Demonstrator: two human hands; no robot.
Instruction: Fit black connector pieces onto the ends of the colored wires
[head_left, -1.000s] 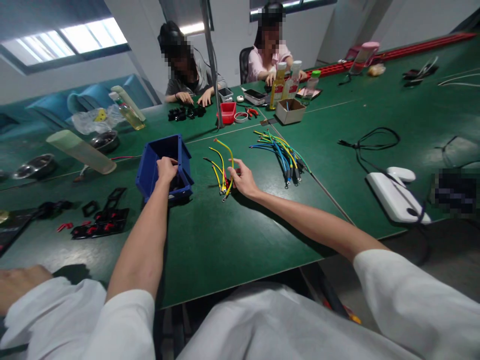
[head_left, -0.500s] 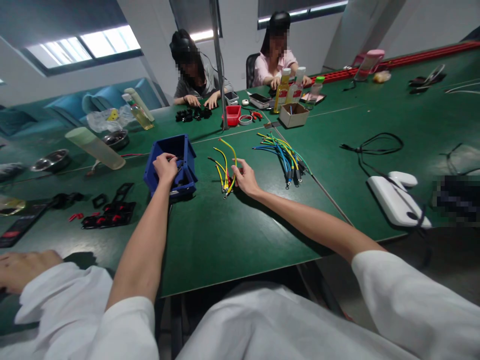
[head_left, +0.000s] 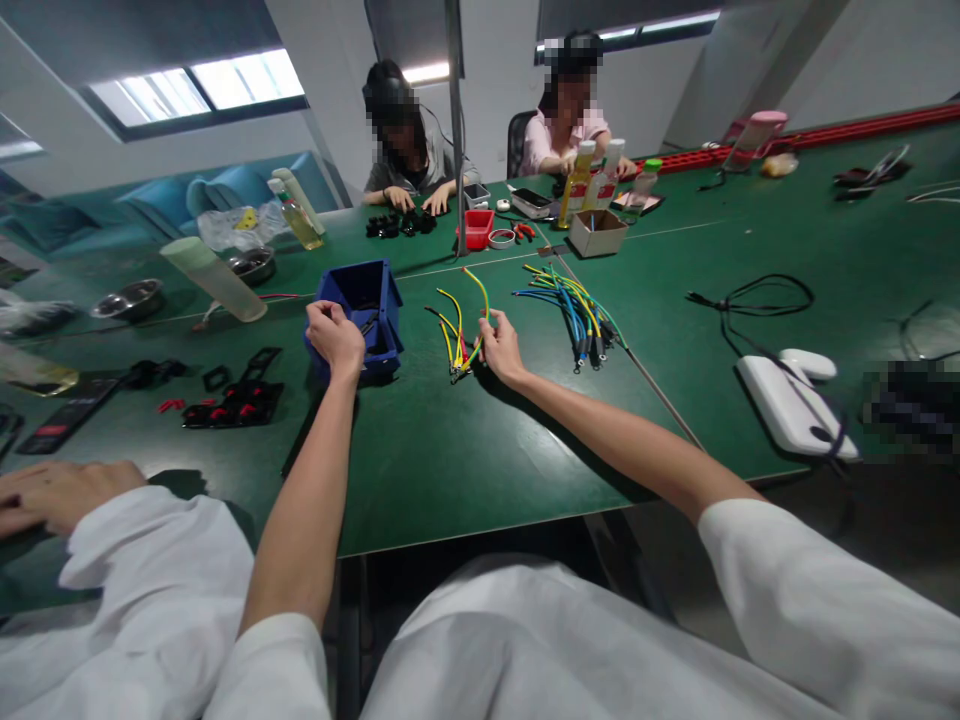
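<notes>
Head view: the right hand (head_left: 500,347) pinches a slender, curved yellow-green wire (head_left: 486,294) between its fingers, just beside short yellow wires (head_left: 459,318) on the smooth green worktop (head_left: 450,460); the left hand's fingers are drawn together over the blue plastic bin (head_left: 384,364) — contents unclear; a sideways brush could scatter loose wires — a bumped rim could shift the bin.

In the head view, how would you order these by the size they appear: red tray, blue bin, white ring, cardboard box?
Largest to smallest as seen:
1. Blue bin
2. Cardboard box
3. Red tray
4. White ring
</notes>
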